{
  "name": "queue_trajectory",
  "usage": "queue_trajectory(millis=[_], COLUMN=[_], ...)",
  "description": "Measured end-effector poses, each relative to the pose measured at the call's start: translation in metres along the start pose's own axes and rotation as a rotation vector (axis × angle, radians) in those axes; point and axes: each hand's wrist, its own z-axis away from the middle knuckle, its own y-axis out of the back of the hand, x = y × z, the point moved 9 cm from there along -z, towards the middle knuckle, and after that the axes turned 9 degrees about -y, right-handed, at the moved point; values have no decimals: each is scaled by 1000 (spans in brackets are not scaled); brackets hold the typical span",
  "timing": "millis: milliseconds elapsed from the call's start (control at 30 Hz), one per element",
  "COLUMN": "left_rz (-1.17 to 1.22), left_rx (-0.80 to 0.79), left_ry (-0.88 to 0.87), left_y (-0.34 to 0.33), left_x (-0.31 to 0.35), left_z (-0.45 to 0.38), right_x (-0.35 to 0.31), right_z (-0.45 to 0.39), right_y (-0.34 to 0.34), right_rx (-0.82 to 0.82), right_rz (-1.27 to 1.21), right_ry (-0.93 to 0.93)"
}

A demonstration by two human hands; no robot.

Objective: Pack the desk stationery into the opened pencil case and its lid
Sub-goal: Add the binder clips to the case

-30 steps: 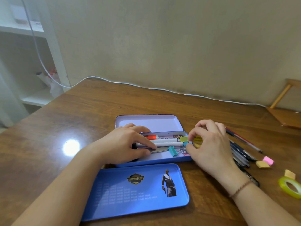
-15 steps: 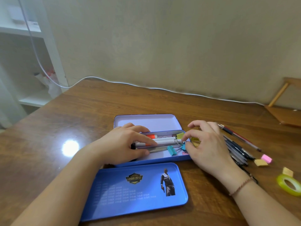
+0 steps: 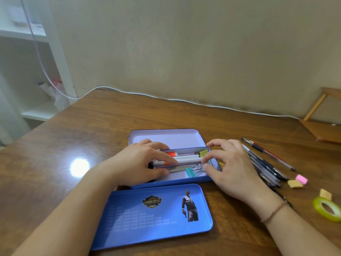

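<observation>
The blue tin pencil case (image 3: 177, 182) lies open mid-desk, its pale inner tray (image 3: 166, 138) behind it and the printed blue lid (image 3: 153, 217) lying flat in front, nothing in it yet. The left hand (image 3: 140, 163) rests over the case's left end, fingers curled down onto the white markers with orange bands (image 3: 184, 157), pinning rather than lifting them. The right hand (image 3: 234, 169) sits at the case's right end, fingers bent and slightly parted, thumb and forefinger close around the wire loops of the teal binder clip (image 3: 191, 172); whether they actually pinch it I cannot tell. A yellow sticky pad (image 3: 203, 153) sits in the far right corner of the case.

Most of the stationery is still out: the bundle of pens (image 3: 265, 167), the red pen (image 3: 267, 154), pink eraser (image 3: 301, 179), tan erasers (image 3: 294, 184) and green tape roll (image 3: 326, 209). The risk I see is crowding: clips tangled among markers could leave the pens no flat bed, and a nudge from the right wrist may roll pens away
</observation>
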Motion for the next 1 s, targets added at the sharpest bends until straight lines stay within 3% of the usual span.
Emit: queue_trajectory(millis=[267,467,700,867,1000], left_rz=[-6,-1,111,125,102], left_rx=[2,7,69,61,54], left_ry=[2,-2,2,-21,-46], left_y=[0,0,5,6,6], left_x=[1,1,-2,-1,2], left_z=[0,0,2,5,4], right_x=[12,13,5,-4,-22], right_z=[-7,-6,2,7,19], right_y=[-4,5,-3,9,-6], right_rx=[-42,69,-45,21,-124], right_rz=[-26,-41,63,-4,68], right_ry=[-90,-62,43,122,281])
